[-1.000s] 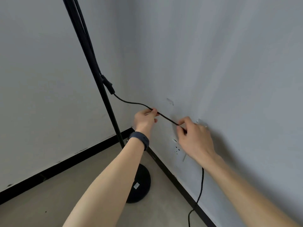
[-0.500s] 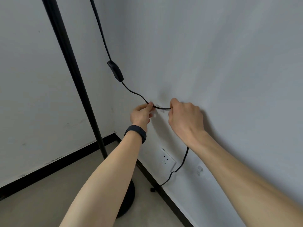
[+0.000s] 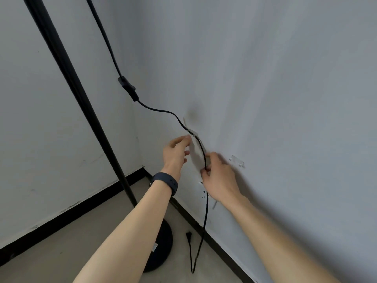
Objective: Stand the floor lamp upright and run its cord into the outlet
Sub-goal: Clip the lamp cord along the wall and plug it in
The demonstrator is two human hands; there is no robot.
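The black floor lamp pole stands upright in the room corner on its round black base. Its black cord hangs down past an inline switch and passes through a clear clip on the right wall. My left hand is open beside that clip, fingertips near it. My right hand pinches the cord just below the clip. The cord drops on to the floor, where its plug lies loose. The white outlet is partly hidden behind my right hand.
A second clear clip is stuck on the wall to the right of my right hand. A black baseboard runs along both walls. The floor is bare grey concrete.
The cord now sits in the wall clip. My left hand has let go of it, and my right hand has slid down the cord toward the outlet.
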